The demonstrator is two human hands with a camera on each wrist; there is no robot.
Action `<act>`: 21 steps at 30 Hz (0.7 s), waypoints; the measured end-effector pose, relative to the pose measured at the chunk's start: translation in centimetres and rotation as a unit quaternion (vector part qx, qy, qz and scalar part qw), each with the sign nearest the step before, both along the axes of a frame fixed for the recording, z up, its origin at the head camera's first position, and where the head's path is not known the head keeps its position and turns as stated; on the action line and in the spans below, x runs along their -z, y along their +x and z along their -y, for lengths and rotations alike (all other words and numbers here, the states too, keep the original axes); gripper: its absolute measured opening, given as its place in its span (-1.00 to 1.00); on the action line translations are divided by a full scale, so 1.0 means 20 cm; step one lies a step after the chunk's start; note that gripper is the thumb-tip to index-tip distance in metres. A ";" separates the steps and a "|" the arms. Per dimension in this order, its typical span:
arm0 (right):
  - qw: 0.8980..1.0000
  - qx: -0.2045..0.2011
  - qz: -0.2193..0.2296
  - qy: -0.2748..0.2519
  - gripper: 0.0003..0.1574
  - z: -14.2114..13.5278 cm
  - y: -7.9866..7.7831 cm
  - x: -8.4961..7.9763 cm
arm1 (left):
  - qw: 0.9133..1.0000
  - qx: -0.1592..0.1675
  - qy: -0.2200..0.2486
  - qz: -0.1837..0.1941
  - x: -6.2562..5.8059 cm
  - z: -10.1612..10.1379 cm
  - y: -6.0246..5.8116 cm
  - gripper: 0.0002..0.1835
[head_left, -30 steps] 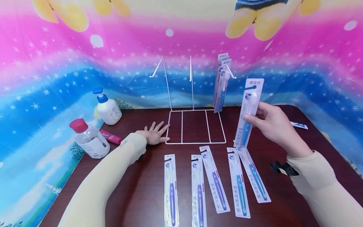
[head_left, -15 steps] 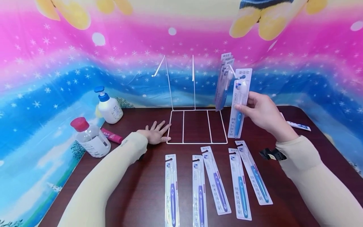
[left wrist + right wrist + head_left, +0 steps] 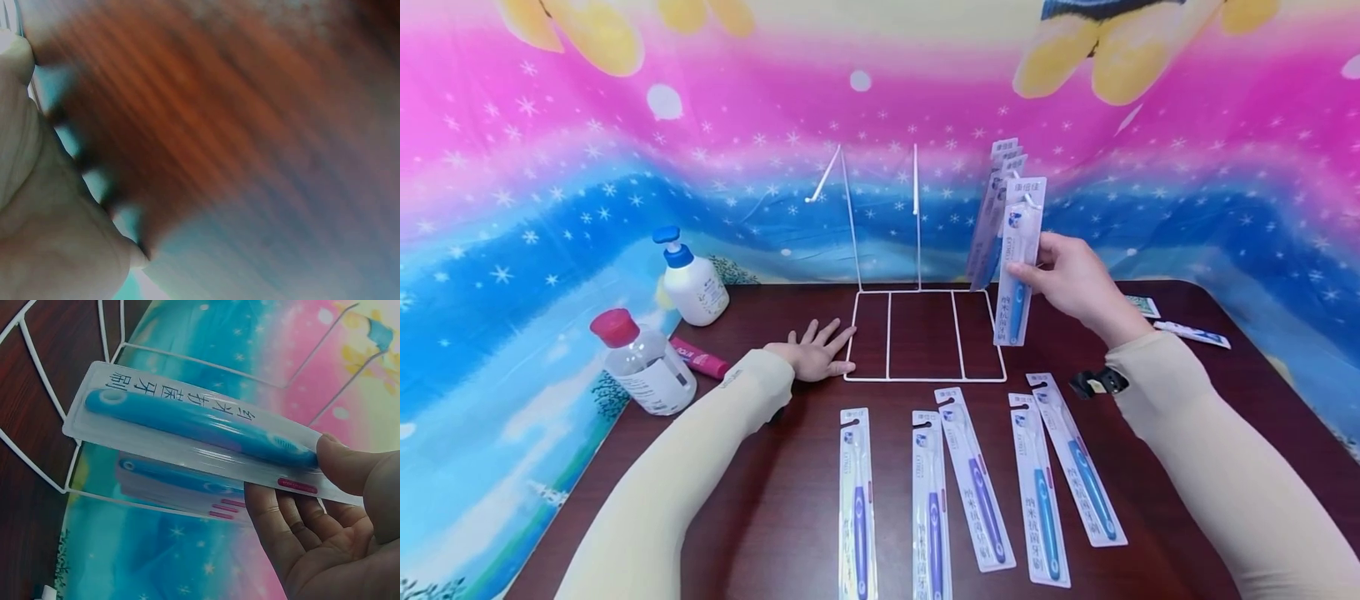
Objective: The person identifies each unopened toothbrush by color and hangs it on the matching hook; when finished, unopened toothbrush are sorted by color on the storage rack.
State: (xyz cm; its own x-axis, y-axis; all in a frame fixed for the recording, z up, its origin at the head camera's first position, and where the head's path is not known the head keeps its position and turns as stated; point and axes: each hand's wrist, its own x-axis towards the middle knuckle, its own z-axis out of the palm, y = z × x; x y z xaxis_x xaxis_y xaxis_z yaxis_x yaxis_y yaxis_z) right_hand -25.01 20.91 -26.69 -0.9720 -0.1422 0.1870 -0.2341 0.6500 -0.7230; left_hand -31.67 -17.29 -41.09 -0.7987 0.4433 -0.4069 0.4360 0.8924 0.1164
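My right hand (image 3: 1078,279) pinches a packaged blue toothbrush (image 3: 1019,267) between thumb and fingers. It hangs upright at the front of the rack's right hook, whose white tip shows at the hole in the card. Behind it, several packaged toothbrushes (image 3: 988,229) hang on that same hook. In the right wrist view, the packaged blue toothbrush (image 3: 200,428) crosses in front of the hanging ones. The white wire rack (image 3: 925,380) stands at the back of the table. My left hand (image 3: 812,354) lies flat, fingers spread, at the left edge of its base.
Several packaged toothbrushes lie in front of the rack, among them a purple one (image 3: 859,533) and a blue one (image 3: 1047,525). At left stand a pump bottle (image 3: 696,292) and a red-capped bottle (image 3: 651,375), near a pink tube (image 3: 700,358). A white-and-blue tube (image 3: 1193,334) lies right.
My right hand has carried the packaged blue toothbrush left and up to the right hook, and the hook's tip now meets the card's hole. My left hand has stayed in place.
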 end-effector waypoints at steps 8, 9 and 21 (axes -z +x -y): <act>1.000 0.009 0.001 -0.008 -0.28 0.02 -0.16 0.02 | 1.000 -0.001 -0.003 0.000 0.00 0.00 0.01 -0.19; 1.000 0.010 0.002 -0.009 -0.28 0.02 -0.17 0.02 | 1.000 -0.001 -0.003 0.001 0.00 0.00 0.01 -0.19; 1.000 0.008 0.011 -0.027 -0.29 0.02 -0.24 0.03 | 1.000 0.001 0.000 0.001 0.00 0.00 0.00 -0.19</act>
State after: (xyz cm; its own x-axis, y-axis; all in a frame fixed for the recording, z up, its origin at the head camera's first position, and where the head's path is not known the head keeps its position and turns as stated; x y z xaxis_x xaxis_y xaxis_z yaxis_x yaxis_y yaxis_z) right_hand -29.84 20.48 -27.22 -0.9779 -0.1170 0.1731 -0.2083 0.6130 -0.7622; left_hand -31.62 -17.38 -41.01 -0.7971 0.4451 -0.4081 0.4376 0.8915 0.1176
